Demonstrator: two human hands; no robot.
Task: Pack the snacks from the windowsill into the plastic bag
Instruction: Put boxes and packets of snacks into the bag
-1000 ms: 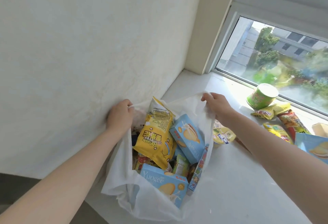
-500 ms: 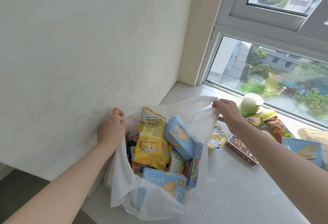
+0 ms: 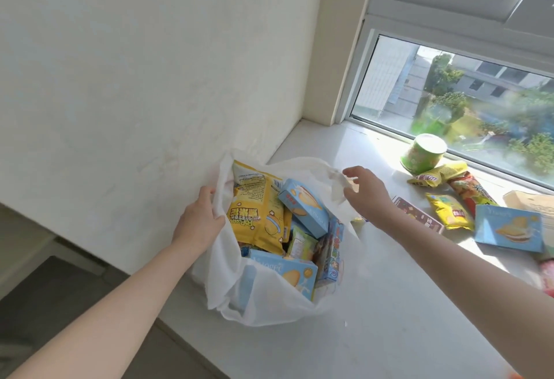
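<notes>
White plastic bag [image 3: 263, 303] sits crammed with yellow and blue packs [image 3: 257, 213]; left hand [image 3: 199, 219] grips its rim, right hand [image 3: 367, 195] hangs slack-fingered beside it.

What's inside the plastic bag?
Visible: a yellow popcorn bag, an upper light-blue box, a front light-blue box, a green packet, a slim blue box. Whatever lies beneath them is covered.

my hands: 2, left hand [image 3: 199, 219] and right hand [image 3: 367, 189] | plastic bag [image 3: 269, 303]: 1 | blue biscuit boxes [image 3: 302, 210]: 3, 2 in bag, 1 on windowsill [image 3: 389, 303] | yellow popcorn bag [image 3: 257, 213]: 1 | green cup [image 3: 424, 153]: 1 | small yellow packets [image 3: 449, 212]: 2 | brown box [image 3: 418, 213]: 1 | orange packet [image 3: 469, 194]: 1
</notes>
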